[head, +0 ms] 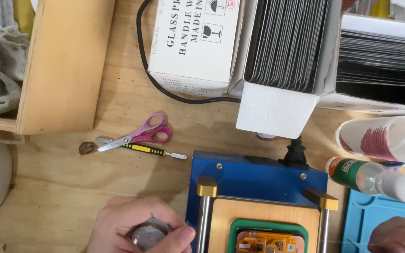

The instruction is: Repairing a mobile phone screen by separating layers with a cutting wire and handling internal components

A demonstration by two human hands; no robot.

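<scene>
Left hand is curled tight around a small metal spool at the worktop's front edge, beside the blue fixture. Right hand is mostly cut off; a thin wire runs to it, grip can't tell. Risk: uneven pull snaps the wire or gouges the orange board in the green frame. Bottle near the right hand could get knocked.
</scene>
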